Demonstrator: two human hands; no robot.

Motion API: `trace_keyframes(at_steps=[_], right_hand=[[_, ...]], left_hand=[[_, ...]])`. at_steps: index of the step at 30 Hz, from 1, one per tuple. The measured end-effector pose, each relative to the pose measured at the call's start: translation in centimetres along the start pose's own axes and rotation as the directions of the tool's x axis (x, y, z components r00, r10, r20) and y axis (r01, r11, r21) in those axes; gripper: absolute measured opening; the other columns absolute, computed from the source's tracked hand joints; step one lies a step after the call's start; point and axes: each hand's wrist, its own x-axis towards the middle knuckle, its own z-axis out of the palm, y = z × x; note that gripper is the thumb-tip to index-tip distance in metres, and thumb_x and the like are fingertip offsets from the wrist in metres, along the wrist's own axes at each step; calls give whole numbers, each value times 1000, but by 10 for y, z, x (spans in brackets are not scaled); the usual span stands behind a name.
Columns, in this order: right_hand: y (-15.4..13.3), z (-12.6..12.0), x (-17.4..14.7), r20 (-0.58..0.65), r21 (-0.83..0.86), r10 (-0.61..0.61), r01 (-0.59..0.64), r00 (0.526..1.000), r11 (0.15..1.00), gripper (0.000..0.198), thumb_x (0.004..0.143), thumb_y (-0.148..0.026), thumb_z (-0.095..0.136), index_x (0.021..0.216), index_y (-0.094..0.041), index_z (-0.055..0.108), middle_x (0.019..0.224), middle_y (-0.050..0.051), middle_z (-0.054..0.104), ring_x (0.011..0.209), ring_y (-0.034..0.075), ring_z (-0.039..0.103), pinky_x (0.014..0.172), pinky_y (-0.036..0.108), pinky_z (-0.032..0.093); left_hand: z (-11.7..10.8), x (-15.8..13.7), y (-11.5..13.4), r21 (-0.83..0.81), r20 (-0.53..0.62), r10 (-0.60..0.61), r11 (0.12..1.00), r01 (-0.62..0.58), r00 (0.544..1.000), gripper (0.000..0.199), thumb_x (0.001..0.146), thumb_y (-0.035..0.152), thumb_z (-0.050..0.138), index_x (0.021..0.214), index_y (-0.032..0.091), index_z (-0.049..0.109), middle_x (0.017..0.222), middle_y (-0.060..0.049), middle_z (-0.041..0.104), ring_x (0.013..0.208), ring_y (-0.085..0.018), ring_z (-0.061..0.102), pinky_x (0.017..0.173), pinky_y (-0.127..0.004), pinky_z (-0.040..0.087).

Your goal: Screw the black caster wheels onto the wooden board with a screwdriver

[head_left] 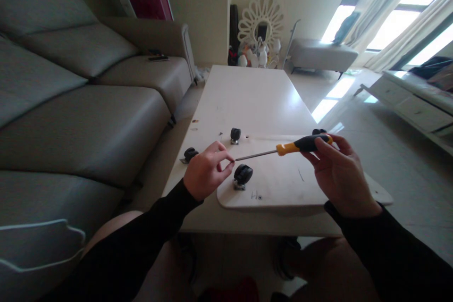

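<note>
My right hand [338,167] grips a screwdriver [290,146] by its yellow and black handle, the shaft pointing left. At its tip, my left hand [208,170] is closed in a pinch of thumb and forefinger; whatever lies between them is too small to make out. Below both hands a white board [279,188] with rounded corners lies on a white table [253,92]. A black caster wheel [243,174] on a metal plate stands on the board just under the screwdriver tip. Another caster [235,134] stands farther back, and a third caster [190,154] sits left of my left hand.
A grey sofa [116,122] runs along the left, with a dark remote-like object [158,58] on its seat. Behind the table stand a white petal-framed mirror [262,21] and a grey bench [322,54]. A white drawer cabinet [417,104] is at the right.
</note>
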Motion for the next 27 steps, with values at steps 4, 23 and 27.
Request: trace_keyframes(at_steps=[4,23,27], right_hand=[[2,0,0,0,6,1,-1,1000,1000,37,59,-20,96,85,-23,69,86,-6,71,82,14,75,73,29,69],[1,-2,-1,30,-38,8,-6,1000,999,33,66,-22,93,89,-24,69,90,-5,70,89,14,74,79,31,67],[1,-2,-2,40,-57,9,-6,999,998,30,69,-21,91,88,-25,68,90,-6,69,91,13,73,83,33,66]], left_hand=[[1,1,-1,-1,24,-15,1000,15,1000,3,90,19,71,87,18,72,93,-1,64,59,-8,57,60,-26,46],[0,2,2,-1,59,-37,999,37,998,5,91,20,69,87,19,73,88,0,65,58,-9,57,63,-28,46],[0,2,1,4,73,-51,999,51,996,6,91,21,69,88,19,73,89,0,66,59,-9,58,65,-29,46]])
